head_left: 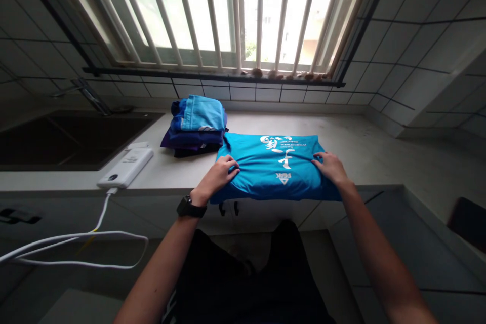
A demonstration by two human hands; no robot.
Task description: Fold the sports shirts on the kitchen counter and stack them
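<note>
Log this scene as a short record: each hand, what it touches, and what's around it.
Left hand: resting on the near left of a folded turquoise T-shirt with white print
Right hand: resting on the shirt's right side
Left wrist: black watch
Surface: white countertop
Beside shirt: stack of folded blue and purple clothes
Farther left: white power bank with white cable, dark sink

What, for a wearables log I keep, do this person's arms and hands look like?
The left arm and right arm are bare, with no sleeves. The left hand is ungloved, with a black wristwatch on that wrist; the right hand is ungloved, its wrist bare.
</note>
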